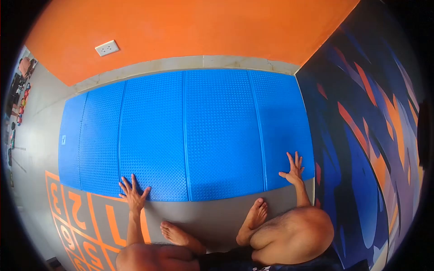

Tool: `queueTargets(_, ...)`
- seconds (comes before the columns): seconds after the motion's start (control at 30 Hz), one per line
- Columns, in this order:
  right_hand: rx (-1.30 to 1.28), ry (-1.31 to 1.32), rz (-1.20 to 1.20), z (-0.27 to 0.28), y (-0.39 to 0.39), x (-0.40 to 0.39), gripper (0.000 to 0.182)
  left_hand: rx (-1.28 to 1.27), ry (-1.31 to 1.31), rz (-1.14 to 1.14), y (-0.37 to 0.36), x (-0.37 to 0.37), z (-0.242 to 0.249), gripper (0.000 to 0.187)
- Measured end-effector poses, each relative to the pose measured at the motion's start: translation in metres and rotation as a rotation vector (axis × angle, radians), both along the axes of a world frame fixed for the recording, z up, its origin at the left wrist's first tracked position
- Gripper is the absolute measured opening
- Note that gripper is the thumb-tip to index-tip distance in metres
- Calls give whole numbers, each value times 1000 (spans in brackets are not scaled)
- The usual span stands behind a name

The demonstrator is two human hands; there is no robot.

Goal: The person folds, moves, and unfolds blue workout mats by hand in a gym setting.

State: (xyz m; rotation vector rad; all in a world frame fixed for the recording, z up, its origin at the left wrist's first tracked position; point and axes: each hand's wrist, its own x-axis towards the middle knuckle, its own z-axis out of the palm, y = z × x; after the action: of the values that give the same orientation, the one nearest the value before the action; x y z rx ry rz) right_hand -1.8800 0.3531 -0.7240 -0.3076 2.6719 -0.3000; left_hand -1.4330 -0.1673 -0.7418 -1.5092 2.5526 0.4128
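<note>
The left hand, fingers spread, and, farther right, the right hand, likewise splayed, apparently steady the near edge of the blue mat, flat on the floor; any shift calls for even two-handed contact.

Gray floor: orange numbers 1, 2, 3, 5, 6 in an orange grid; another figure cut off at the edge. Small label on blue mat, unreadable. White lettering on dark shorts, cut off.
</note>
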Motion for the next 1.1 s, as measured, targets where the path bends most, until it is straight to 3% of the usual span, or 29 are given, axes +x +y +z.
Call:
queueTargets(0.43, 0, 23, 34, -2, -10, -19, 113, -32, 15, -27, -16, -15, 2, 104)
queueTargets(0.57, 93, 34, 59, 0, -18, -16, 109, -215, 98, -185, -7, -14, 1, 84)
queueTargets(0.6, 84, 95, 188, 2, -23, -14, 106, -210, 108, -282, -4, -16, 6, 70)
queueTargets(0.67, 76, 206, 440, 5, -35, -5, 98, -141, 52, -340, -8, -15, -3, 66)
queueTargets(0.77, -130, 193, 570, 19, -69, 9, 85, -57, 46, -347, -5, -20, 2, 68)
queueTargets(0.87, -138, 174, 679, 33, -99, 27, 76, -64, 66, -371, 3, -30, 13, 71)
queueTargets(1.1, -120, 210, 738, 3, -128, 55, 79, -36, 148, -616, 37, -86, 26, 72)
